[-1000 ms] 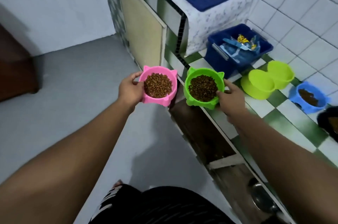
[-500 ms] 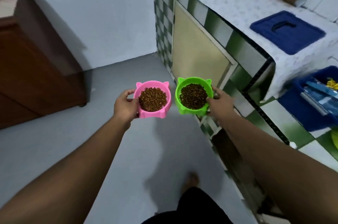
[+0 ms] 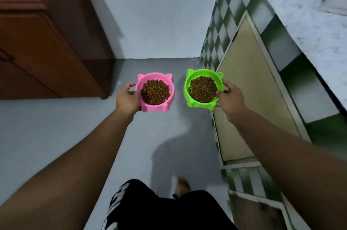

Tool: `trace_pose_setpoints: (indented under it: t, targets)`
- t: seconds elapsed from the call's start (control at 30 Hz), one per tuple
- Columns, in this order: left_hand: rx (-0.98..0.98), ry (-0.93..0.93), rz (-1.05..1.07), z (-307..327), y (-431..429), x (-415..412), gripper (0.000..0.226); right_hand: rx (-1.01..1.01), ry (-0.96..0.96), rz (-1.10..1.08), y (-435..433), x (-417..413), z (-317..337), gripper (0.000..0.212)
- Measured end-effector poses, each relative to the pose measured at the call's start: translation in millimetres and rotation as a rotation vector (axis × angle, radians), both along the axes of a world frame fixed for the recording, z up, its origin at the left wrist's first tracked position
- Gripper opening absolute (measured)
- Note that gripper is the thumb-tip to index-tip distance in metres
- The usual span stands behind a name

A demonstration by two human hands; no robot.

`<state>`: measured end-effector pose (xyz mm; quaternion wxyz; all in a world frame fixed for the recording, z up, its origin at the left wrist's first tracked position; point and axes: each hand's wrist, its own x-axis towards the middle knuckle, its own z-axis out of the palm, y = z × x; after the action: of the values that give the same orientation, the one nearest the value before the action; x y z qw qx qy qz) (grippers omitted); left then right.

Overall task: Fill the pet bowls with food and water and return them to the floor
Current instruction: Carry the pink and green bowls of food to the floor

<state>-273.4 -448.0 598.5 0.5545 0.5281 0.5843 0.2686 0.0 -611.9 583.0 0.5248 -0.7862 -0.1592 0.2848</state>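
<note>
Above floor (image 3: pixel 56 126), left hand (image 3: pixel 128 99) grips pink bowl (image 3: pixel 148 77), right hand (image 3: pixel 230 101) green bowl (image 3: pixel 187 86), ears forward.

I've carried the pink bowl (image 3: pixel 154 76) and the green bowl (image 3: pixel 202 72) away from the counter's edge. They now sit mid-frame over the grey floor (image 3: pixel 56 117), with a wider gap between them than a second ago. My view has swung left: the blue bin, blue lid and spare bowls have dropped out on the right, the brown cabinet (image 3: pixel 47 45) has come to fill the upper left, and my bare foot (image 3: pixel 183 185) has appeared at lower centre.
</note>
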Motion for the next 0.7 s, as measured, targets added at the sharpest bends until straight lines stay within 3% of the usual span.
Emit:
trace_pose_setpoints:
  t: [0.3,0.7]
  targets:
    - [0.000,0.002,0.045,-40.6,171.7,82.1,0.025,-0.044,-0.039,0.080,167.4,96.1,-36.6,0.057]
    - [-0.083,0.107,0.007,-192.3,438.5,203.6,0.023,-0.068,0.147,-0.045,426.6,195.3,-166.5,0.056]
